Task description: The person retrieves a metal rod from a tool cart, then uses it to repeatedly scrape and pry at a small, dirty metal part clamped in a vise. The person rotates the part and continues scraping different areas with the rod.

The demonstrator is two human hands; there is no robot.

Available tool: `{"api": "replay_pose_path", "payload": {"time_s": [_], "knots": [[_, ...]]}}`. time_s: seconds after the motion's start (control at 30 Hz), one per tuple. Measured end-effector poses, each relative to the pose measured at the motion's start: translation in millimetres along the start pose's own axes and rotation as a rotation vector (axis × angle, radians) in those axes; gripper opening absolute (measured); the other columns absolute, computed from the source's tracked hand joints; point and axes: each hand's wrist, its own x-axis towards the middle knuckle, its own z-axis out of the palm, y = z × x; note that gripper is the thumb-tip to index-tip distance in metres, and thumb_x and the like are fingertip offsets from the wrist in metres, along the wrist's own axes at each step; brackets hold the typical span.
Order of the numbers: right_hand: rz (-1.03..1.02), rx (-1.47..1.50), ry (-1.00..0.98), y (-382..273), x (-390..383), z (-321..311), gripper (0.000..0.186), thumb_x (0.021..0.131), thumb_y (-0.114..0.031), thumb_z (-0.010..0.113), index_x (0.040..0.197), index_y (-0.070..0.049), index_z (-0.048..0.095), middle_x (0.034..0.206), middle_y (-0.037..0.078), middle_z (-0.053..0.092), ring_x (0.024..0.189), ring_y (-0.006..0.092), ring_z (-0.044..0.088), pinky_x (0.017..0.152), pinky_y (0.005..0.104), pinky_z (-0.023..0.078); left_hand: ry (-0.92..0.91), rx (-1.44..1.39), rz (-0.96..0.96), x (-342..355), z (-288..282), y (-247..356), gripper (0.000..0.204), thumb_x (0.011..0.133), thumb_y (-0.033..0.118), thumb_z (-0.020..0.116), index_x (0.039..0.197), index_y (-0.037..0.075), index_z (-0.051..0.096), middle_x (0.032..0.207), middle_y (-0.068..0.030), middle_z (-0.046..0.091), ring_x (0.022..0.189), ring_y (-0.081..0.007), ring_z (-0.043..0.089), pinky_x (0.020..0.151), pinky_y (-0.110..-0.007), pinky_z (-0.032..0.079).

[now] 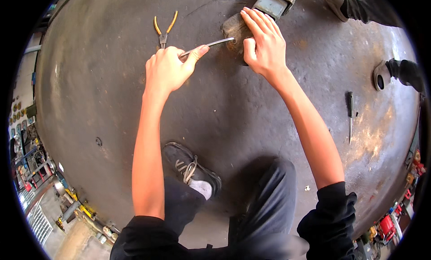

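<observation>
My left hand is closed around a slim metal pry tool, its thumb lying along the shaft. The tool's tip reaches a brown, rusty metal part on the floor. My right hand rests on that part's right side with the fingers stretched out, covering some of it. Just beyond my right fingers, a grey metal block meets the part. Circlip pliers with yellow handles lie beyond my left hand, their jaws hidden behind it.
A dark-handled screwdriver lies on the floor to the right. A small black ring is at the left. Another person's shoes stand at the far right. Tools and parts crowd both lower edges.
</observation>
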Motion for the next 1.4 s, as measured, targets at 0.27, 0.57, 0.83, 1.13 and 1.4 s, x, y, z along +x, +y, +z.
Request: {"api": "replay_pose_path", "payload": {"time_s": [0.27,0.57,0.83,1.13,1.4], "knots": [[0.004,0.056,0.051,10,-7,-9,0.051,0.072,-0.008,0.047,0.119,0.001,0.064,0.128,0.014,0.062,0.124,0.0302,0.054,0.11,0.0414,0.037,0.153,0.006,-0.082,-22,13,23,0.077,0.079,0.074,0.058,0.055,0.0,0.06,0.051,-0.0158,0.057,0.056,-0.0362,0.063,0.057,-0.043,0.048],[0.226,0.369,0.317,12,-28,-6,0.042,0.077,-0.002,0.037,0.102,0.004,0.07,0.113,0.013,0.07,0.12,0.0278,0.058,0.108,0.0403,0.04,0.278,0.001,-0.099,-40,32,39,0.077,0.082,0.071,0.059,0.053,0.001,0.043,0.047,-0.0092,0.033,0.048,-0.0281,0.032,0.049,-0.04,0.031],[0.612,0.819,0.654,-2,-42,11,0.057,0.081,-0.019,0.028,0.118,0.013,0.058,0.127,0.024,0.059,0.125,0.0326,0.051,0.111,0.0428,0.037,0.329,-0.138,-0.015,-40,41,34,0.063,0.084,0.047,0.072,0.059,0.002,0.035,0.054,-0.0026,0.018,0.048,-0.0146,0.021,0.047,-0.034,0.016],[0.752,0.589,0.752,-13,-33,5,0.048,0.086,-0.01,0.026,0.104,0.013,0.064,0.12,0.022,0.063,0.113,0.0264,0.058,0.101,0.036,0.046,0.337,-0.286,-0.061,-50,49,37,0.066,0.075,0.041,0.082,0.055,0.006,0.03,0.052,-0.0002,0.019,0.046,-0.0122,0.017,0.044,-0.031,0.012],[0.674,0.534,0.767,-11,-27,6,0.039,0.084,-0.001,0.032,0.098,0.01,0.066,0.107,0.019,0.066,0.102,0.025,0.062,0.093,0.0333,0.048,0.447,-0.315,-0.154,-66,61,52,0.058,0.085,0.038,0.074,0.057,0.003,0.037,0.051,0.0003,0.021,0.046,-0.0089,0.017,0.044,-0.03,0.011]]}}
